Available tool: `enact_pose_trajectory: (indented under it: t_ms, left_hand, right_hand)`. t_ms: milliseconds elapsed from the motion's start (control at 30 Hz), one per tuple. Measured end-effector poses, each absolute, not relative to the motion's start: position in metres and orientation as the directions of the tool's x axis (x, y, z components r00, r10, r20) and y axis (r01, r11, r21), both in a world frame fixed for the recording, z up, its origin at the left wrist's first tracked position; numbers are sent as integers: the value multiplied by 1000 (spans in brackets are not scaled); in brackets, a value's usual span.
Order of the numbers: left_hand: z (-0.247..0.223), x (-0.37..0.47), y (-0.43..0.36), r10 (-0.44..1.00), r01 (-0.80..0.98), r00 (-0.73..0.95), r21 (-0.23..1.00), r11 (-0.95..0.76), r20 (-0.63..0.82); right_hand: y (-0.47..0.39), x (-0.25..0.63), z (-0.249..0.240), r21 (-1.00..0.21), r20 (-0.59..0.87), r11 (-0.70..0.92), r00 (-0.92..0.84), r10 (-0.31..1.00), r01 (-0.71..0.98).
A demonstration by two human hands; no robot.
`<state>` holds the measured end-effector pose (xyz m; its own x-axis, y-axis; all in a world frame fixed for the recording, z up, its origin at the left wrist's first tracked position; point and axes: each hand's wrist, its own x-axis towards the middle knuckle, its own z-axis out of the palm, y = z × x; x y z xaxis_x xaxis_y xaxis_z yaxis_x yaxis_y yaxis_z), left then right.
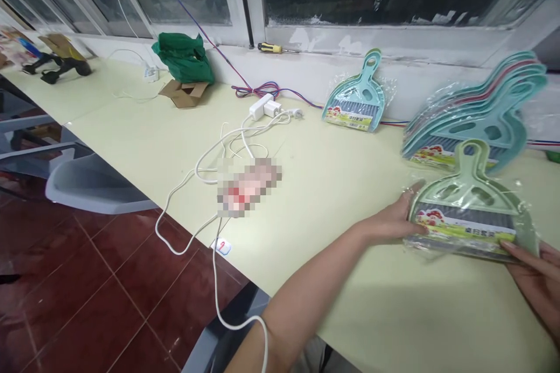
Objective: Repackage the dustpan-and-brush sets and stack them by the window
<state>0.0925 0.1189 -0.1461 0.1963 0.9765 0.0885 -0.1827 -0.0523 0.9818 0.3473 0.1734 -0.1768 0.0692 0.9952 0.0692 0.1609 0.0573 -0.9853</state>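
Observation:
A green dustpan and brush set in clear plastic wrap stands upright on the table, its handle up and its printed label facing me. My left hand grips its left edge, thumb on the front. At its lower right corner my right hand is closed on the edge, partly cut off by the frame. Just behind it leans a stack of wrapped dustpan sets, mostly blue with a pink one among them. Farther left, another small blue dustpan set rests against the wall.
White cables and a plug adapter lie mid-table, beside a blurred patch. A screwdriver is on the sill. Toward the far left are a green bag and a cardboard box. A grey chair stands at the table's edge.

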Motion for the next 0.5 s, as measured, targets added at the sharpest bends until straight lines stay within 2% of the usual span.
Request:
enact_pose_trajectory:
  t_ms: [100,167,333,400,500]
  left_hand:
    - [-134,94,110,996,-170,72,985,-42,55]
    - [-125,96,104,996,-136,43,989,-66,73]
    - [-129,104,100,950,139,119,943,-304,289]
    - [-140,108,104,940,209,46,917,-340,338]
    - [-150,111,108,937,256,-80,916,-309,339]
  right_hand:
    - [176,343,-173,-999,-51,-52,56,997,14]
    - [179,342,-173,-999,-16,-12,97,995,-46]
    - [184,347,-178,-993,53,59,57,997,-99]
    - [183,347,-178,-993,35,38,31,999,-111]
    - [179,342,-173,-991,23,19,-27,999,-132]
